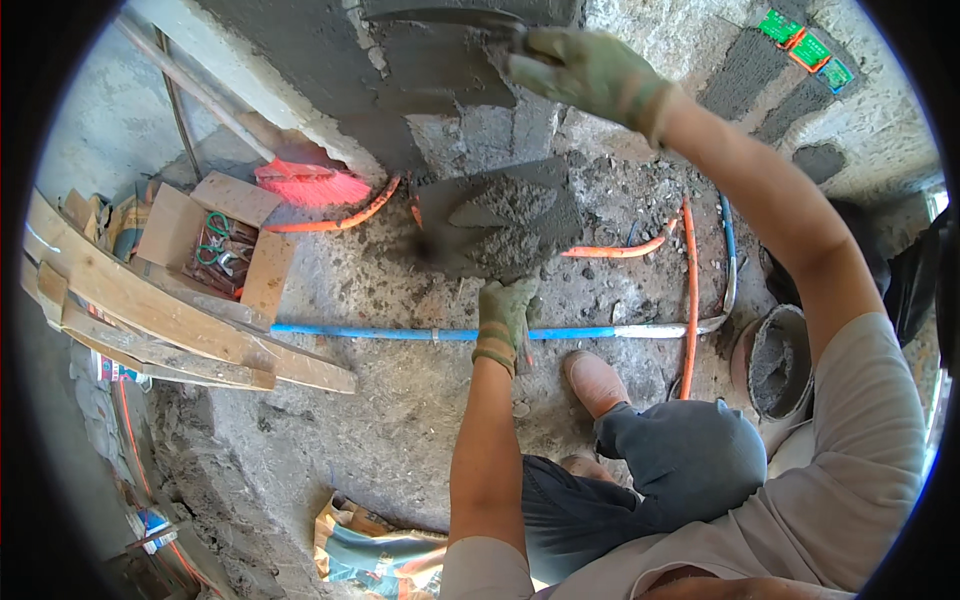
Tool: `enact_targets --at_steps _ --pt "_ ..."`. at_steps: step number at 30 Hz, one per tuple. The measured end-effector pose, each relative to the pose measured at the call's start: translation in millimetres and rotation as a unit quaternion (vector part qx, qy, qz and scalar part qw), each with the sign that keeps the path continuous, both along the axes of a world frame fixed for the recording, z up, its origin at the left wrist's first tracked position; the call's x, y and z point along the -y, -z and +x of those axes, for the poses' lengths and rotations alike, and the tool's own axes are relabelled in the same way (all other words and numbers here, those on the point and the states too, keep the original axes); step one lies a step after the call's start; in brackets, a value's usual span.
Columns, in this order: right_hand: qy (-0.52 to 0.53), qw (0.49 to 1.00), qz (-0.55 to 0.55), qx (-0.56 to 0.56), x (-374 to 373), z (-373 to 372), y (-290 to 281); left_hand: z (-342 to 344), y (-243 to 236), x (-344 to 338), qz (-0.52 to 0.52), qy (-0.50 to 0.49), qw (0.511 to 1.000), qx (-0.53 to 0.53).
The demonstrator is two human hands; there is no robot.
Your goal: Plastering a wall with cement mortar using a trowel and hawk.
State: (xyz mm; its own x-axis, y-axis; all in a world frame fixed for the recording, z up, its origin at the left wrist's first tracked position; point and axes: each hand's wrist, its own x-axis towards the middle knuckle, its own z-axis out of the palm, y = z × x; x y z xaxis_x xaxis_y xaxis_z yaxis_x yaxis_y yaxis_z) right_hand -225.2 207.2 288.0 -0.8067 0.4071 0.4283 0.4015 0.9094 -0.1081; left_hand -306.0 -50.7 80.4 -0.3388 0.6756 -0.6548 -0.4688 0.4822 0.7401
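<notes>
My left hand (508,312), in a greenish work glove, is closed below a flat, dark square plasterer's hawk (448,200); the handle is mostly hidden by the fingers. Wet grey mortar (515,225) lies heaped on that board. Higher up, my gloved right hand (598,78) grips a plastering trowel (445,15), its long thin blade pointing left along the wall. Fresh dark grey mortar (430,65) covers this part of the wall, and the blade appears to lie against it. Bare, rough patches show beside the coat.
A blue pipe (370,331) and orange conduits (690,300) run over the rubble-strewn floor. A mortar bucket (775,365) stands at right. At left are a cardboard box (262,280) of tools, wooden planks (170,290) and a red broom (310,185). A bag (375,550) lies near my legs.
</notes>
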Motion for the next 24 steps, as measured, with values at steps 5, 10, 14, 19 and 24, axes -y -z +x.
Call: enact_targets --at_steps 5,10,14,19,24 --pt "-0.043 0.986 -0.075 0.141 90.1 87.0 56.6 -6.5 -11.9 -1.7 0.031 -0.048 0.997 0.046" --pt "-0.058 0.975 -0.072 0.203 124.0 115.3 96.7 -7.0 -12.3 -4.5 0.055 -0.094 0.991 0.072" --pt "-0.005 0.979 -0.114 0.168 116.7 102.7 100.2 44.2 27.9 7.1 0.138 -0.104 0.985 0.009" --pt "-0.025 0.958 -0.259 0.121 121.8 102.6 84.3 58.8 53.4 8.2 0.085 -0.032 0.992 -0.092" --pt "0.022 0.934 -0.137 0.33 107.2 128.7 55.7 13.5 13.2 6.3 0.075 -0.014 0.997 0.021"
